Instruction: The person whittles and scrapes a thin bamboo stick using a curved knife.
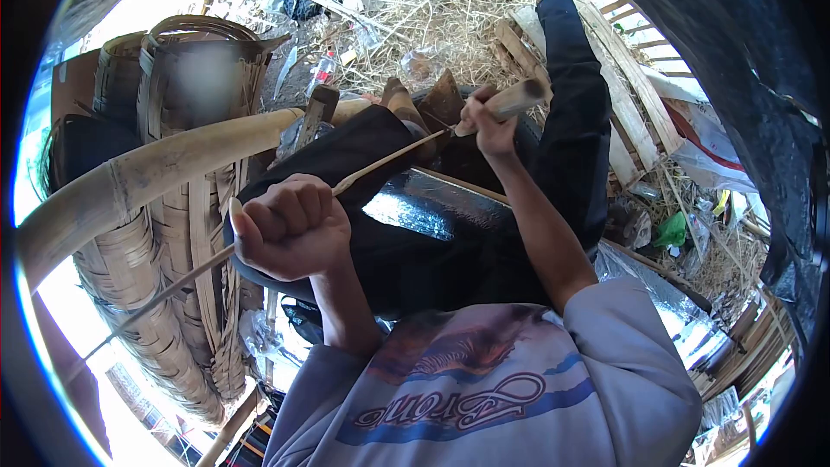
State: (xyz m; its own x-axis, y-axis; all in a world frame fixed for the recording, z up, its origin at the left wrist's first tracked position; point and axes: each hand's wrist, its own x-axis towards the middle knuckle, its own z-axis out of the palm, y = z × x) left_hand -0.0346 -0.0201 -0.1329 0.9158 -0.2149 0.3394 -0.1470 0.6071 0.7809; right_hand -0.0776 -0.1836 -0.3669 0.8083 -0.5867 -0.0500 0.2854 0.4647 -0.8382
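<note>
A long thin bamboo strip (385,160) runs diagonally across the lap. My left hand (290,227) is closed in a fist around it, and its thinner tail stretches away to the lower left. At the strip's upper right end, my right hand (490,124) is closed on a thick pale wooden handle (519,99). What joins the handle to the strip's end, perhaps a small blade, is too small to make out. Below the strip lies a shiny silvery sheet (415,205) between the dark-trousered legs.
A thick bamboo pole (173,153) curves across the left, in front of tall woven bamboo baskets (164,294). Straw and shavings (458,9) cover the ground ahead, with a plastic bottle (324,67) among them. Flat wooden boards (618,95) lie beyond the right leg.
</note>
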